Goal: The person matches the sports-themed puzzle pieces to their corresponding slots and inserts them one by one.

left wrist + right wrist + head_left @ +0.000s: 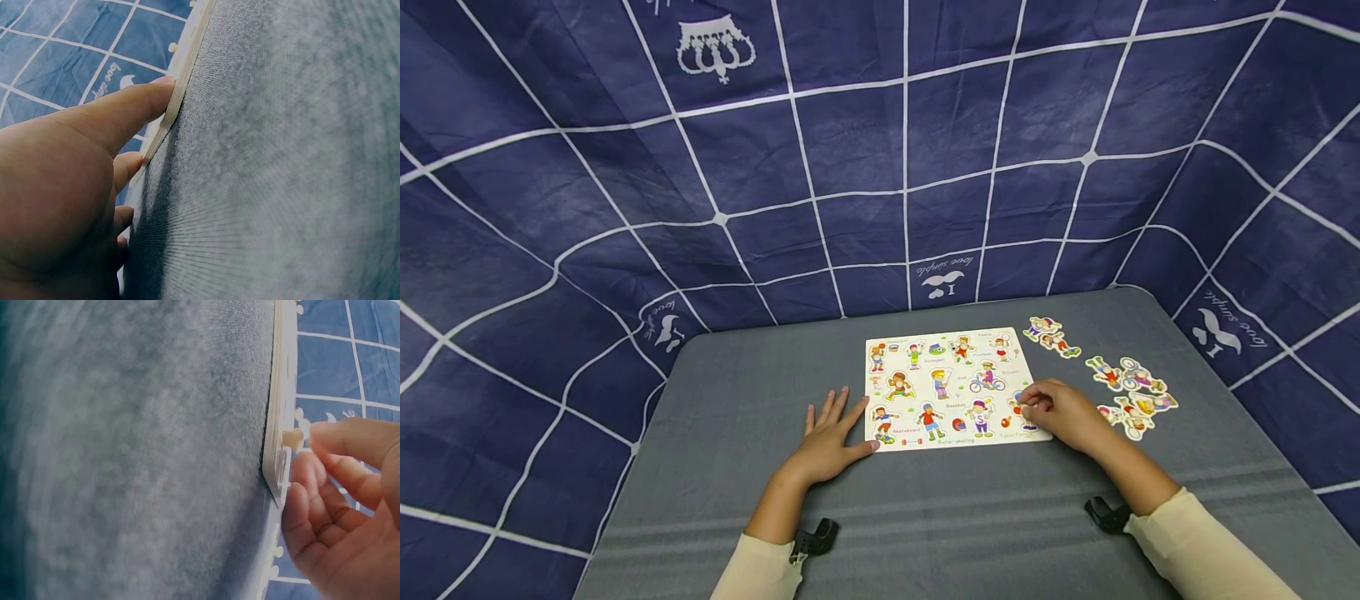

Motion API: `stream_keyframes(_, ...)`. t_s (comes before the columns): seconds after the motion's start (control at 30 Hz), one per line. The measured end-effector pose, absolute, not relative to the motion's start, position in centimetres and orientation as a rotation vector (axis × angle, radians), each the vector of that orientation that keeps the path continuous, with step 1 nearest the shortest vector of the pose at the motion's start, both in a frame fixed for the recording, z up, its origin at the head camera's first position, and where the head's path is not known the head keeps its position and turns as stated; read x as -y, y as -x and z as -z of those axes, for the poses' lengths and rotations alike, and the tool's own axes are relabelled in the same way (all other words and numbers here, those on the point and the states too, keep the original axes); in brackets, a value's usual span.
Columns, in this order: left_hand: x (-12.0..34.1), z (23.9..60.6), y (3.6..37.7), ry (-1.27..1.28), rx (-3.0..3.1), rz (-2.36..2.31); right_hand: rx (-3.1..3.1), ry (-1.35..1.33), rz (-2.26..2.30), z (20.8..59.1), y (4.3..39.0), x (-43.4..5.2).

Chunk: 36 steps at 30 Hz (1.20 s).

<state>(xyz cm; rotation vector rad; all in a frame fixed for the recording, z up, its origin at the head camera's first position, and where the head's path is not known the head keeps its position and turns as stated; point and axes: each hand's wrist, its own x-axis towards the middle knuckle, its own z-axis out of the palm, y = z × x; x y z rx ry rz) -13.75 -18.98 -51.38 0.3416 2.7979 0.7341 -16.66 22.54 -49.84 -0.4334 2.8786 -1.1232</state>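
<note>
Your left hand point(829, 440) is lying flat on the grey table point(737, 392), fingers spread and straight, thumb pressed against the left edge of the puzzle board point(951, 385). Your right hand point(1060, 412) sits at the board's near right corner, fingertips pinched on a knobbed piece point(1021, 407) there. The board's mid-table, with loose pieces point(1131, 392) scattered just right of it.
</note>
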Motion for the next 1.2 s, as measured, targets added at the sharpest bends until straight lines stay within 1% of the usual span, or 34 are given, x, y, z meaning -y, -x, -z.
stream_keyframes(0.2, 18.9, 51.5, 13.8, -0.343, -2.790, -0.720, -2.934, 0.343, 1.191, 49.2, 16.2, -23.1)
stream_keyframes(0.43, 18.8, 51.7, 13.8, -0.339, -2.788, -0.710, -2.926, 0.286, 1.370, 48.4, 15.3, -24.0)
stream_keyframes(0.73, 18.8, 51.7, 13.8, -0.339, -2.800, -0.717, -2.921, 0.205, 1.534, 48.1, 14.0, -25.5)
stream_keyframes(1.03, 18.9, 51.7, 13.8, -0.338, -2.797, -0.726, -2.934, 0.277, 1.687, 48.5, 13.5, -27.5)
stream_keyframes(1.2, 18.9, 51.6, 13.8, -0.334, -2.797, -0.713, -2.969, 0.296, 1.650, 48.6, 13.4, -28.4)
